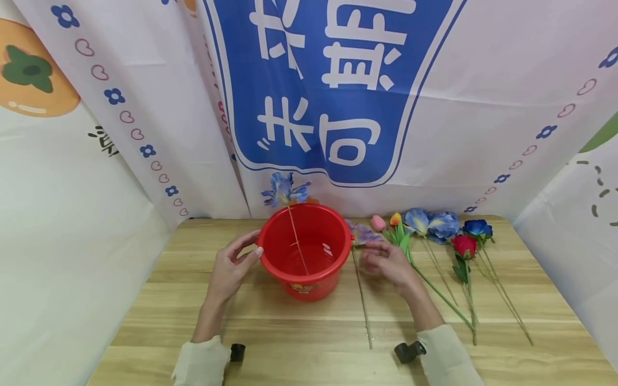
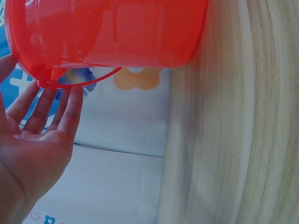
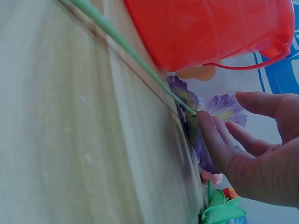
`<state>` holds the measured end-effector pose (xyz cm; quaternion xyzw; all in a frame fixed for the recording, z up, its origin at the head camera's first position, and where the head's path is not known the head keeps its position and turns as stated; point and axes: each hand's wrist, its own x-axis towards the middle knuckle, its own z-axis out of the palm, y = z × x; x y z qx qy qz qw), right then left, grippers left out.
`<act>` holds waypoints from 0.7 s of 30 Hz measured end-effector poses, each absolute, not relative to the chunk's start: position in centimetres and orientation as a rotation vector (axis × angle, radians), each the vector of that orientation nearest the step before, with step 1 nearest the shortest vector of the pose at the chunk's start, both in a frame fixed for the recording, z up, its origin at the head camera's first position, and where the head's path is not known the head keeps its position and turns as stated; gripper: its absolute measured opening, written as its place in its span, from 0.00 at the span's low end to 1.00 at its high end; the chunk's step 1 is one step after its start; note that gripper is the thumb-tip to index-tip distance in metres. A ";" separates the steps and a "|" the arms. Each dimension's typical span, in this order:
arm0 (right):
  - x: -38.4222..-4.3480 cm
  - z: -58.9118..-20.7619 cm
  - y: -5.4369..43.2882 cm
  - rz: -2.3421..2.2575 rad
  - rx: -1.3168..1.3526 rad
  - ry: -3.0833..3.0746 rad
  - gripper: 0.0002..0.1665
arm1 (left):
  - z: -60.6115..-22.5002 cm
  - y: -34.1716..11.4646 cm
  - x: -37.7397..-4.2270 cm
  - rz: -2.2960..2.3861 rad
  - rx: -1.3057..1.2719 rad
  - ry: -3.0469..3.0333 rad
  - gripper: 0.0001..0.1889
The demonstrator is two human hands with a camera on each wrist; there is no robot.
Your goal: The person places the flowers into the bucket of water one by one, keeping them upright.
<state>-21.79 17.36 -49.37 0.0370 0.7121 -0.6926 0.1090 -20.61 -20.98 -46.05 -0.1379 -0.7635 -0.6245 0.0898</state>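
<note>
A red bucket [image 1: 309, 289] stands on the wooden table, and a blue iris [image 1: 286, 188] leans inside it with its bloom above the far rim. My left hand [image 1: 232, 265] holds the bucket's left rim, thumb at the front and fingers by the handle lug. A purple iris [image 1: 363, 235] lies right of the bucket, its stem pointing toward me. My right hand [image 1: 388, 262] is beside that bloom with fingers loosely extended, holding nothing. In the right wrist view, the fingertips [image 3: 205, 122] are right at the top of the purple iris's stem [image 3: 154, 74].
To the right lie pink and orange tulips [image 1: 378, 223], large blue irises [image 1: 436, 225], a red rose [image 1: 464, 246] and a blue rose [image 1: 478, 229], stems toward me. A printed cloth [image 1: 458, 134] hangs behind the table's back edge.
</note>
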 end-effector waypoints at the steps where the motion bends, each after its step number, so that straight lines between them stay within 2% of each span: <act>1: -21.8 -49.5 17.3 -2.034 0.109 2.088 0.31 | -46.0 -21.0 -20.6 -1.856 -0.408 -2.271 0.24; 21: -21.9 -50.7 16.9 -1.936 0.126 1.978 0.32 | -46.0 -21.0 -20.5 -1.853 -0.415 -2.276 0.24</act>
